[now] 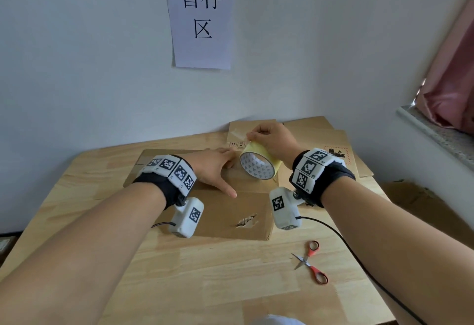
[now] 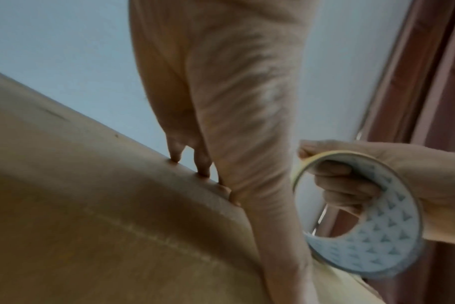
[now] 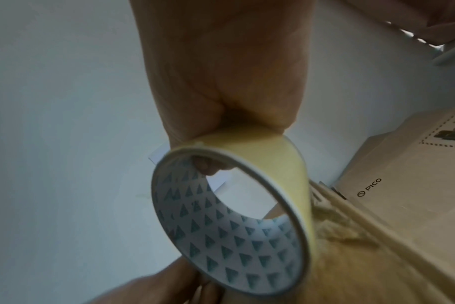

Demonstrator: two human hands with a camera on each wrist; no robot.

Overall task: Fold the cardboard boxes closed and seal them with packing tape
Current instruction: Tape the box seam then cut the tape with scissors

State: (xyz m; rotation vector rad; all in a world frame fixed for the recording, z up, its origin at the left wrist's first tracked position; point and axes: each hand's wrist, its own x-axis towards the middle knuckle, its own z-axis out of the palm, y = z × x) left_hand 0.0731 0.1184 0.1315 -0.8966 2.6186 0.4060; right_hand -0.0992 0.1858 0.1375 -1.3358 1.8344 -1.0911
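Note:
A flattened brown cardboard box (image 1: 225, 211) with a torn hole lies on the wooden table (image 1: 205, 281). My left hand (image 1: 218, 168) presses flat on its top, fingers straight, fingertips (image 2: 203, 172) touching the cardboard (image 2: 91, 205). My right hand (image 1: 272, 140) grips a yellow packing tape roll (image 1: 259, 164) just above the box, right of the left hand. The roll (image 3: 237, 218) has a white core with a triangle pattern, and my right fingers curl through it; the same roll (image 2: 372, 222) shows in the left wrist view.
Red-handled scissors (image 1: 311, 260) lie open on the table at the front right. More flattened boxes (image 1: 333, 145) are stacked behind, against the wall, one printed (image 3: 403, 181). A paper sign (image 1: 201, 16) hangs on the wall. A windowsill and pink curtain (image 1: 451, 81) stand right.

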